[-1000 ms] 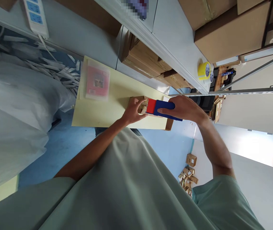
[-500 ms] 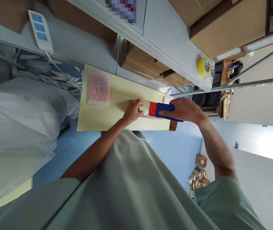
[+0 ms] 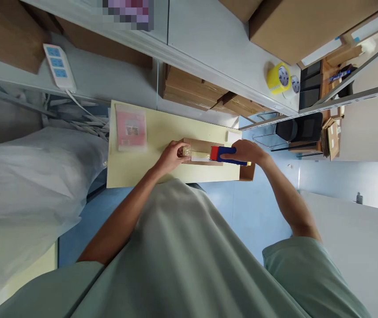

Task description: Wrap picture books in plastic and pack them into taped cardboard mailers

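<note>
A narrow cardboard box (image 3: 202, 145) lies on the pale yellow table (image 3: 165, 122). Clear tape (image 3: 200, 156) runs along its top from the left end. My right hand (image 3: 244, 151) is wrapped round the handle of a blue and red tape dispenser (image 3: 224, 153), whose red end rests at the box's top. At the box's left end is my left hand (image 3: 172, 155), with thumb and fingers curled against the taped end and crumpled tape between them. A pink sheet in a clear sleeve (image 3: 131, 129) lies at the table's left end.
A grey shelf (image 3: 209, 48) runs above the table, with yellow tape rolls (image 3: 278, 78) and large cartons. Stacked flat cardboard (image 3: 192, 88) sits beneath it. A power strip (image 3: 59, 66) is at upper left, above a big translucent bag (image 3: 39, 172). A brown box (image 3: 247, 172) stands by the table's right end.
The dispenser in my right hand has shifted slightly right, and a longer strip of tape shows on the box. My left hand has moved left with its fingers at the box's end.
</note>
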`<state>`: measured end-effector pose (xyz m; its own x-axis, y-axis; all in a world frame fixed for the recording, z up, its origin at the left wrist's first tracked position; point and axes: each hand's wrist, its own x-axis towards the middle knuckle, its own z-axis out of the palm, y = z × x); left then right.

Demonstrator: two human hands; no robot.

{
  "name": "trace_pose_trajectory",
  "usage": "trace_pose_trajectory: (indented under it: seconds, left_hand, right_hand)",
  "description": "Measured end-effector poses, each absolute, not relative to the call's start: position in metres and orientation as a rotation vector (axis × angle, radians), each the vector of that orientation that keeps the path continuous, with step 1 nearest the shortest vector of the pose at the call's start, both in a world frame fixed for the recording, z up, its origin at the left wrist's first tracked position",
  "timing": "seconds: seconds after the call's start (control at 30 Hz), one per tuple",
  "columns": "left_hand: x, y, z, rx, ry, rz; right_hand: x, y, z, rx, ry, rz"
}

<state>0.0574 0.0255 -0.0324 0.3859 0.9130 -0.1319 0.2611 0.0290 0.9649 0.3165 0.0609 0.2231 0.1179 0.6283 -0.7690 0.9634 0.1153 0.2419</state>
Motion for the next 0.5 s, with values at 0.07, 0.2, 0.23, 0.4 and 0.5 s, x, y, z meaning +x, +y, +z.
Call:
trace_pose_trajectory:
  seconds: [0.07, 0.2, 0.23, 0.4, 0.5]
  left_hand:
    - [0.055, 0.025, -0.032, 1.488, 1.115, 0.710]
    - [0.052, 0.022, -0.029, 1.455, 1.156, 0.713]
    - [0.052, 0.021, -0.029, 1.441, 1.174, 0.716]
    - [0.061, 0.009, -0.021, 1.272, 1.358, 0.751]
    - [0.080, 0.000, -0.010, 1.174, 1.544, 0.756]
  right_hand:
    - [0.330, 0.061, 0.203, 1.604, 1.614, -0.586]
    - [0.346, 0.061, 0.173, 1.605, 1.665, -0.693]
    - [0.349, 0.060, 0.168, 1.604, 1.675, -0.717]
    - [0.362, 0.058, 0.155, 1.614, 1.727, -0.809]
    - [0.368, 0.057, 0.151, 1.619, 1.744, -0.831]
